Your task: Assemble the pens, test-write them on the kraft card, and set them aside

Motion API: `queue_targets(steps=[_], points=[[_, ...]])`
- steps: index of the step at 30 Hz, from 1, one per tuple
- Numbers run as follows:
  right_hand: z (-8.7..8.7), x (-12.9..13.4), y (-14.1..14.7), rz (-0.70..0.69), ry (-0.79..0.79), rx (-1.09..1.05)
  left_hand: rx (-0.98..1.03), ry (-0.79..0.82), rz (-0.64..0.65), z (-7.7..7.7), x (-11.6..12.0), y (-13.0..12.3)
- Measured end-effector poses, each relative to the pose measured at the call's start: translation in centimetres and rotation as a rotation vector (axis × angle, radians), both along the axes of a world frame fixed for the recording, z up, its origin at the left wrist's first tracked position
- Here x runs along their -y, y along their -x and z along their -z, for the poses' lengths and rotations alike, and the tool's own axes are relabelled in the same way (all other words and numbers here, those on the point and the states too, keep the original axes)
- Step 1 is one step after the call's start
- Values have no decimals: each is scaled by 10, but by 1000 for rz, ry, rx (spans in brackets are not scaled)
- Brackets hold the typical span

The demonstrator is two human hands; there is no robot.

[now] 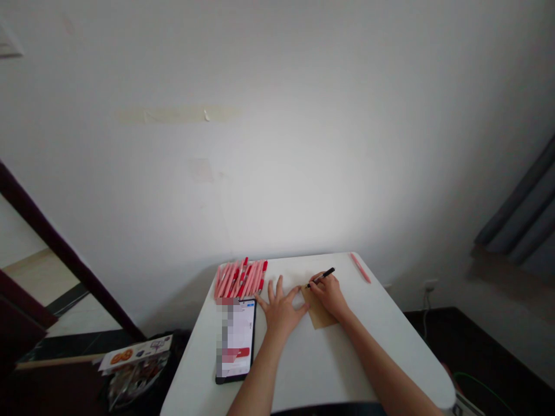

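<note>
My right hand (328, 292) is closed around a black pen (326, 274), its tip at the upper left part of a small brown sheet of paper (319, 315). That sheet lies on the white table (316, 370), partly hidden under my right hand. With fingers spread flat, my left hand (281, 309) rests on the table, thumb and forefinger at the paper's left edge. Left of it lies a row of pink and red pens (240, 278). A phone (236, 341) with a lit screen, partly blurred out, is beside my left forearm.
A single pink pen (360, 268) lies near the table's far right corner. Behind the table stands a white wall (277, 173). On the floor at left is a black bin bag (139, 381) with a printed white box on top. A grey curtain (524, 214) hangs at right.
</note>
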State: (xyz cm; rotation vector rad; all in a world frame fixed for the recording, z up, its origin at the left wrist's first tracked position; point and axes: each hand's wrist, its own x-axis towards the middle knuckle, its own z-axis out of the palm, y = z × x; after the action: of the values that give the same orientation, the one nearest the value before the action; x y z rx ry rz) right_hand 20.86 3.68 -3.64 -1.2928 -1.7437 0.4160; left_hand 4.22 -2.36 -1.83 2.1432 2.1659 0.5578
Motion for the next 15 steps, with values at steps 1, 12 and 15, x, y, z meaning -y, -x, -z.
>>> queue_targets(steps=[1,12,15], points=[[0,0,0,3,0,6,-1,1,1,0,0,0],[-1,1,-1,33,-27,28,9,-15,4,-1,1,0],[1,0,-1,49,-20,15,4,-9,-1,-2,2,0]])
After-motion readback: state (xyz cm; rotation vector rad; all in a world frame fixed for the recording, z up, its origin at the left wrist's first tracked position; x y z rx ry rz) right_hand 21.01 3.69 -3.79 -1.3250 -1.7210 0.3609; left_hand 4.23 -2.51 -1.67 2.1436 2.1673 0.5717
